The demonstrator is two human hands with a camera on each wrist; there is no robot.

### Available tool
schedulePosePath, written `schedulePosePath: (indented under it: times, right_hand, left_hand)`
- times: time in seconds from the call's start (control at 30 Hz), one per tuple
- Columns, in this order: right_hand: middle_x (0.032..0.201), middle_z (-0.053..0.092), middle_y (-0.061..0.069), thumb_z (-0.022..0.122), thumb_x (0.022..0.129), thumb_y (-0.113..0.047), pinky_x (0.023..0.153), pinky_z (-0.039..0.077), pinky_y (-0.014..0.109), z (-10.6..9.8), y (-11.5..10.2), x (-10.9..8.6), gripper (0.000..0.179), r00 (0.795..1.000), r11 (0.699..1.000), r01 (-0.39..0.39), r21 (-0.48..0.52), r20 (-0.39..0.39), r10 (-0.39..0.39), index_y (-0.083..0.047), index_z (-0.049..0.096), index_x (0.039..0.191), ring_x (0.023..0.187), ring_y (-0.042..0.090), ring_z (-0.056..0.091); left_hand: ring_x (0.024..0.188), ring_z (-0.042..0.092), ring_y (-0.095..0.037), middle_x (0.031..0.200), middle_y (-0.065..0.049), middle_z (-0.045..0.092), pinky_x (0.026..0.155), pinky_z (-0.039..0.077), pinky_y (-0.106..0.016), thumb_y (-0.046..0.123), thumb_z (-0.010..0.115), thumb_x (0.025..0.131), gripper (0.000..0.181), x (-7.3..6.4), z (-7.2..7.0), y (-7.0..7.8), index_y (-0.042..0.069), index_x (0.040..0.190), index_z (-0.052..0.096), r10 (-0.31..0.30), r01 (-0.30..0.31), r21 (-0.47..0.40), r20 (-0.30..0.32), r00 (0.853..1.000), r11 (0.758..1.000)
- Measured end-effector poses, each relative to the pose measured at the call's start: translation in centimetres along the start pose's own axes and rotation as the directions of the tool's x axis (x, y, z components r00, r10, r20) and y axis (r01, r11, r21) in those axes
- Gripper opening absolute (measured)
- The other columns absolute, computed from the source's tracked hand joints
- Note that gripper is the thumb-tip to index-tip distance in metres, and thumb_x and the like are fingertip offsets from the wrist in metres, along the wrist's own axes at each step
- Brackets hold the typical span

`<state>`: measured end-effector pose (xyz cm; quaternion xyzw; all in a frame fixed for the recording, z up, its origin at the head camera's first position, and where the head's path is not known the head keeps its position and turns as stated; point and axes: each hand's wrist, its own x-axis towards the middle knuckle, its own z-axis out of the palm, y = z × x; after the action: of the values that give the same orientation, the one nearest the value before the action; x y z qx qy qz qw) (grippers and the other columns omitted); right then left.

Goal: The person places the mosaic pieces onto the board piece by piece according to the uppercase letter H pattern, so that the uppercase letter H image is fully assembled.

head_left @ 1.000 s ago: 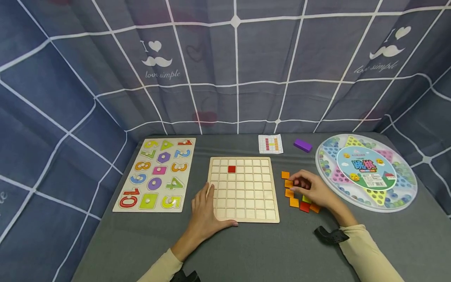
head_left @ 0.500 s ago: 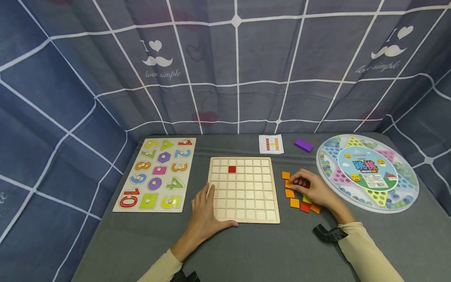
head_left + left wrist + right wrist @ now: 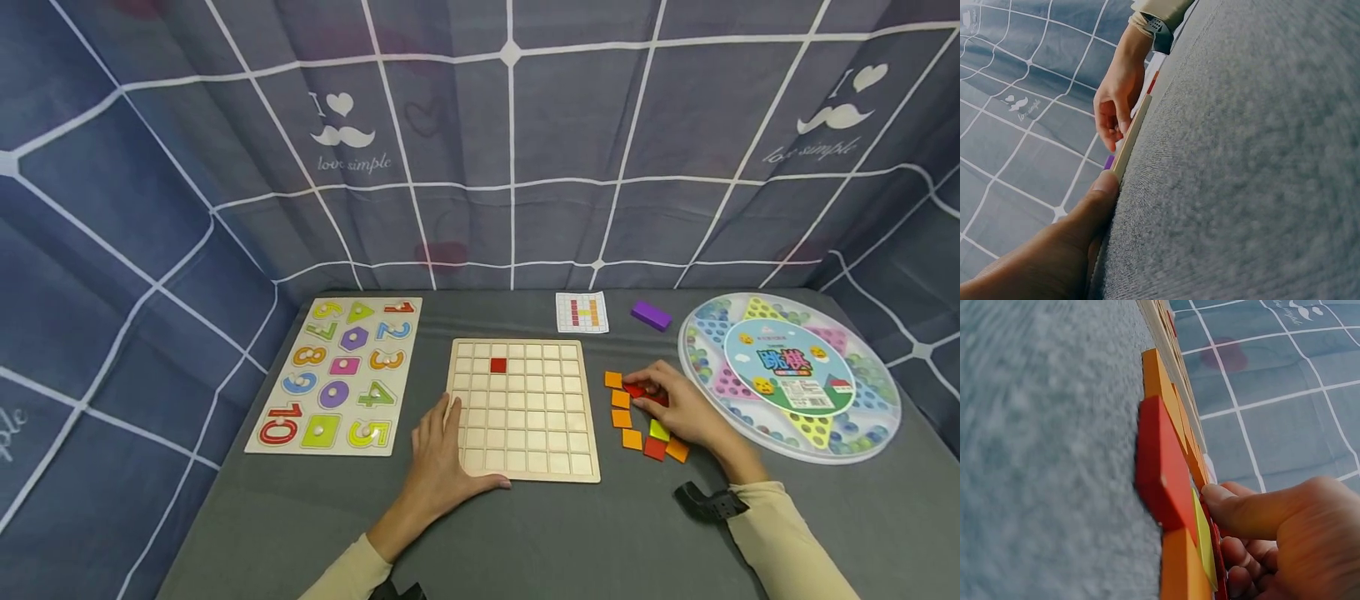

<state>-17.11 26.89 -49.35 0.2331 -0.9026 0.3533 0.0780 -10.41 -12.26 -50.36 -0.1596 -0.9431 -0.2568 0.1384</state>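
Observation:
A wooden grid board [image 3: 525, 417] lies on the table with one red tile [image 3: 498, 365] in an upper cell. My left hand [image 3: 438, 454] rests against its lower left corner, fingers along the left edge. In the left wrist view, the thumb [image 3: 1107, 182] touches the board's near edge. To the right of the board, my right hand [image 3: 678, 407] is at the loose tiles. Its thumb and index finger pinch a red tile [image 3: 633, 389], partly hidden by the hand. Around it lie several orange tiles [image 3: 620, 418], a yellow-green tile [image 3: 659, 430] and another red tile [image 3: 655, 448].
A number-and-shape puzzle board [image 3: 330, 375] lies at the left. Behind the grid board are a small pattern card [image 3: 582, 313] and a purple block [image 3: 651, 316]. A round board-game box [image 3: 787, 375] sits close beyond the right hand. A checked curtain [image 3: 442, 150] encloses the back and sides.
My right hand's fingertips have shifted slightly off an orange tile, and a red tile now shows at them. The head view has moved a little. My left hand stays at the board.

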Motion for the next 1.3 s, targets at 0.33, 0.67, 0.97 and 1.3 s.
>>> schedulePosePath:
  times: [0.33,0.67,0.97,1.3]
  right_hand:
    - [0.087,0.053,0.002,0.075,0.082,0.002,0.056,0.036,0.020,0.2,-0.5,-0.3,0.027,0.998,0.998,-0.019,-0.066,-0.060,0.015,-0.003,0.073,0.108,0.067,0.002,0.040]
    - [0.081,0.051,-0.003,0.078,0.081,-0.002,0.053,0.033,0.019,0.2,-1.3,0.0,0.023,0.998,0.989,0.007,-0.149,-0.054,-0.016,-0.004,0.073,0.103,0.063,0.000,0.037]
    - [0.087,0.052,-0.001,0.081,0.079,-0.009,0.059,0.036,0.021,0.3,-1.1,0.3,0.019,0.997,0.977,0.007,-0.212,-0.072,-0.023,-0.009,0.074,0.097,0.069,0.006,0.041]
    - [0.087,0.056,-0.004,0.082,0.078,-0.009,0.057,0.036,0.020,0.6,-0.7,0.4,0.022,0.994,0.988,0.047,-0.150,-0.095,-0.062,-0.012,0.071,0.098,0.067,0.004,0.043]
  left_hand:
    - [0.135,0.037,-0.037,0.153,-0.024,0.033,0.099,0.031,-0.051,0.075,0.083,0.045,0.137,-0.1,0.0,0.3,-0.003,0.148,0.036,0.016,-0.016,0.024,0.007,1.000,1.000]
    - [0.134,0.037,-0.037,0.153,-0.025,0.033,0.097,0.032,-0.050,0.075,0.083,0.045,0.137,-0.1,0.2,0.0,-0.004,0.147,0.037,0.032,-0.032,0.038,-0.005,0.999,0.999]
    - [0.135,0.035,-0.037,0.153,-0.025,0.032,0.098,0.031,-0.050,0.075,0.082,0.046,0.137,-0.1,0.1,0.0,-0.003,0.148,0.035,0.014,-0.015,0.045,0.009,1.000,0.999]
    - [0.134,0.036,-0.037,0.152,-0.026,0.033,0.098,0.031,-0.050,0.075,0.083,0.046,0.136,-0.1,0.2,-0.1,-0.003,0.147,0.036,0.032,-0.032,0.047,-0.005,0.999,0.998]
